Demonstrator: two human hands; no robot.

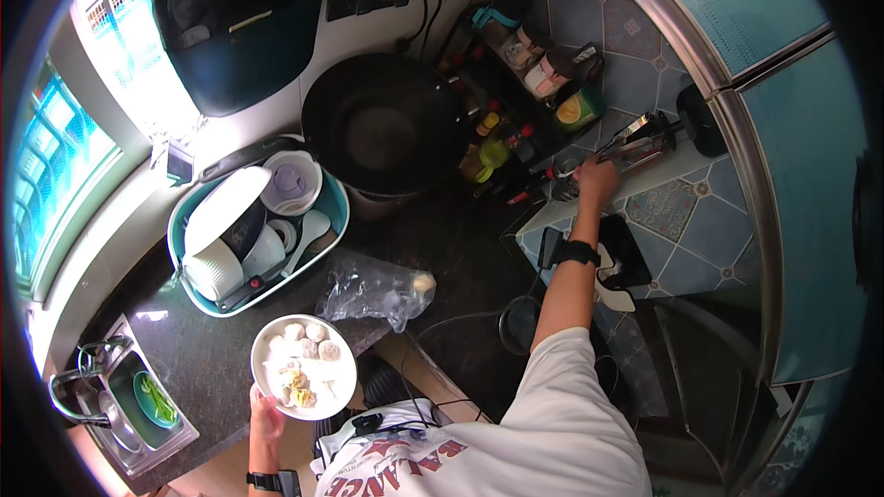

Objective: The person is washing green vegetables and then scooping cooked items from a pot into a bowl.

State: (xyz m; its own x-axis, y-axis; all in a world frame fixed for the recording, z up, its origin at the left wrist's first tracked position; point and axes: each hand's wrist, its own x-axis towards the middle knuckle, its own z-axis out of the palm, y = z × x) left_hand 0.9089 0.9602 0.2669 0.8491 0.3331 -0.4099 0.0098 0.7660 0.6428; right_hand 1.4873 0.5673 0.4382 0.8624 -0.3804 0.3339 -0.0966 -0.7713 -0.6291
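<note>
My left hand (266, 413) grips the lower rim of a white plate (343, 379). On it lie several round pale dumplings or balls (311, 341) and a few yellowish wrapped dumplings (297, 387). My right hand (597, 179) is stretched out to the utensils by the tiled wall. Its fingers are at a shiny metal and glass item (564, 188), beside a row of metal kitchen tools (642, 141). Whether the fingers hold one of these is hidden by the hand. A clear plastic bag (376, 290) with a small round pale item in it rests on the dark countertop beyond the plate.
A black wok (383, 128) stands at the back. To its left, a teal-and-white basin (338, 229) holds bowls, cups and a white ladle. Bottles and jars (545, 76) crowd the corner. At far left, a sink (162, 438) contains a green bowl (148, 406) of cut greens.
</note>
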